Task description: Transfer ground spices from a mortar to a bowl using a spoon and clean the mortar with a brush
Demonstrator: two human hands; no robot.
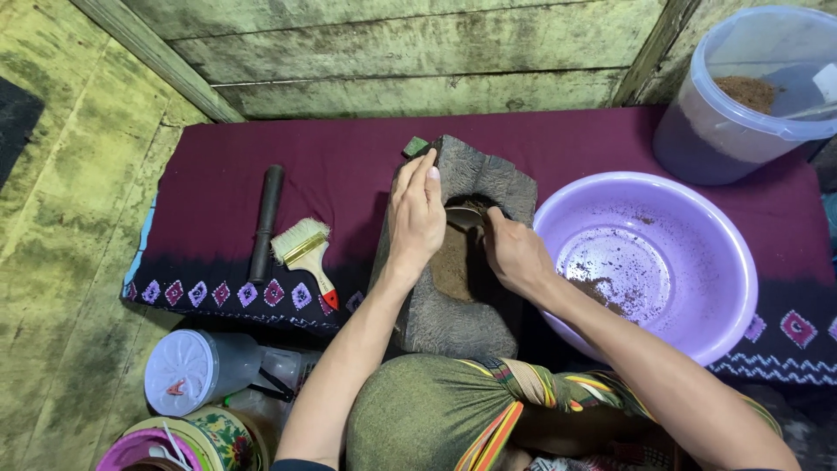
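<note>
Two hands are on the grey stone block (475,318) that stands in the middle of the maroon cloth (340,157), close to its near edge and against your knees. Your left hand (417,218) lies flat on the block's left shoulder, fingers stretched out and together, steadying it without gripping anything. Your right hand (514,253) is curled shut around the handle of a metal spoon (465,218), whose bowl sits in the hollow at the top of the block, just above the brown powder (453,266) lying in the groove. A small green piece (415,146) rests at the block's far left corner. Just right of the block, touching your right forearm, is the purple basin (663,262) with a thin scatter of brown powder inside. At the far right corner of the cloth stands a clear lidless tub (741,96) with more powder. Left of the block lie a paintbrush (305,249) and a black rod (266,222), side by side
</note>
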